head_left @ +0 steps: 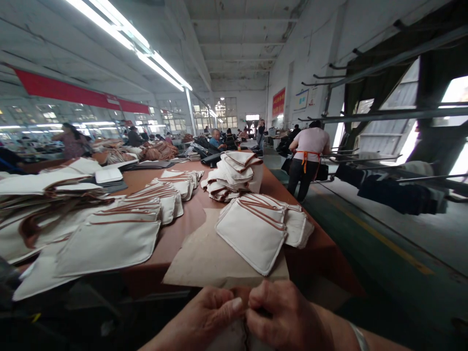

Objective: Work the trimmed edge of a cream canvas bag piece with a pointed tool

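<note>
At the bottom of the view, my left hand (210, 314) and my right hand (283, 314) are close together in front of the table edge. Both are closed on a white pouch piece with a brown edge (242, 293), thumbs and fingers pinching its upper part. Most of that piece is hidden behind my hands, and its lower white part is dim. Just beyond my hands, a fanned stack of white pouch pieces with brown edges (252, 236) lies on a sheet of brown paper (199, 253).
The brown-covered table (193, 209) bears more rows of white pieces (109, 239) on the left and a taller pile (234, 173) behind. A person in an apron (310, 144) bends over at the right, near metal racks (395, 117). Other people work farther back.
</note>
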### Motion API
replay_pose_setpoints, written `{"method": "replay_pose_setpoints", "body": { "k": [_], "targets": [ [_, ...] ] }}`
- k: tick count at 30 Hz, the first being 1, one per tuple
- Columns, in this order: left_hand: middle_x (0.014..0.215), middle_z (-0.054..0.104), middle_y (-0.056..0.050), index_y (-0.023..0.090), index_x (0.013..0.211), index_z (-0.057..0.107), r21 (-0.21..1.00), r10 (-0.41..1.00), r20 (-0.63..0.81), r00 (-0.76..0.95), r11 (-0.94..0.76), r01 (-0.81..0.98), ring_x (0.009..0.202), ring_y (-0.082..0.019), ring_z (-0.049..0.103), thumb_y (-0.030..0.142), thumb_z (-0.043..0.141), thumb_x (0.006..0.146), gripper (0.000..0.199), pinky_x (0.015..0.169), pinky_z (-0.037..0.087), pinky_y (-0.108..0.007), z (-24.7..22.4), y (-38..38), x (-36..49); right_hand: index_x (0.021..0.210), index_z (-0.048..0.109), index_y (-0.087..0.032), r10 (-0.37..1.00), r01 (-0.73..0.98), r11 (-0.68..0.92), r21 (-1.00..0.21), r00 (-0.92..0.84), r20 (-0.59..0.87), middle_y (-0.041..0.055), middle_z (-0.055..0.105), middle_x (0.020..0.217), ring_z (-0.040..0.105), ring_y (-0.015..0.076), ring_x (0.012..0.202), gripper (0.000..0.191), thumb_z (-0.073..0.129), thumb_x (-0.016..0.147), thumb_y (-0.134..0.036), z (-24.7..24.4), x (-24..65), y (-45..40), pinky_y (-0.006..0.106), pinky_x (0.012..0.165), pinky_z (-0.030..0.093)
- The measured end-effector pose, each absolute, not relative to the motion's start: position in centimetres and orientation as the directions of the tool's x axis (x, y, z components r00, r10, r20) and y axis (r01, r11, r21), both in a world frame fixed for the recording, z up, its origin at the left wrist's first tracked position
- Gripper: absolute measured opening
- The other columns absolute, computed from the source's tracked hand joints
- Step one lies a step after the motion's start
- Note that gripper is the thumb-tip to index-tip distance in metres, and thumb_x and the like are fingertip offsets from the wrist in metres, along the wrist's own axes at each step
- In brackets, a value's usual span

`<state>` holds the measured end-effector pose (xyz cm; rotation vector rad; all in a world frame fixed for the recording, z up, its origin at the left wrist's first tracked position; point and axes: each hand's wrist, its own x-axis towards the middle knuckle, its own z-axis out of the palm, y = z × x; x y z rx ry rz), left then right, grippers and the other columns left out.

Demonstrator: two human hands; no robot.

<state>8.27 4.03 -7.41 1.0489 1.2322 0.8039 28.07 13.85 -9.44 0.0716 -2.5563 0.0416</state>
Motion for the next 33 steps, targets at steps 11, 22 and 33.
{"method": "replay_pose_setpoints", "body": {
  "k": [11, 22, 33],
  "targets": [
    [0.062, 0.031, 0.006, 0.020, 0.063, 0.040, 0.952, 0.990, -0.063, 0.128, 0.022, 0.305, 0.058, -0.010, 0.025, 0.055, 0.061, 0.085, 0.046, 0.050, 0.019, -0.025, -7.6, 3.3, 8.5, 0.100, 0.059, -0.018, 0.293, -0.188, 0.787, -0.588, -0.725, 0.623, 0.0055, 0.062, 0.084, 0.057, 0.0152, 0.073, 0.022, 0.046, 0.098, -0.036, -9.9, 28.6, 13.8, 0.024, 0.066, 0.046],
    [0.064, 0.041, 0.005, 0.021, 0.067, 0.036, 0.587, 0.916, 0.296, 0.270, -0.397, 0.705, 0.057, -0.009, 0.037, 0.016, 0.048, 0.086, 0.023, 0.053, 0.025, -0.020, -8.6, 4.1, 8.1, 0.074, 0.053, -0.018, 0.196, -0.177, 0.556, -0.812, -0.922, 0.335, -0.0001, 0.054, 0.077, 0.051, 0.0129, 0.073, 0.020, 0.054, 0.091, -0.028, -7.3, 27.5, 15.5, 0.023, 0.070, 0.040],
    [0.062, 0.041, 0.003, 0.017, 0.065, 0.051, 0.990, 0.975, -0.140, 0.173, 0.144, -0.012, 0.056, -0.011, 0.030, 0.077, 0.041, 0.085, 0.064, 0.050, 0.021, -0.021, -6.3, 3.7, 8.5, 0.071, 0.064, -0.010, 0.326, -0.152, 0.095, -0.984, -0.929, 0.175, -0.0033, 0.045, 0.061, 0.035, 0.0077, 0.057, 0.040, 0.073, 0.080, -0.048, -9.6, 27.5, 16.0, 0.022, 0.052, 0.026]
  ]
}}
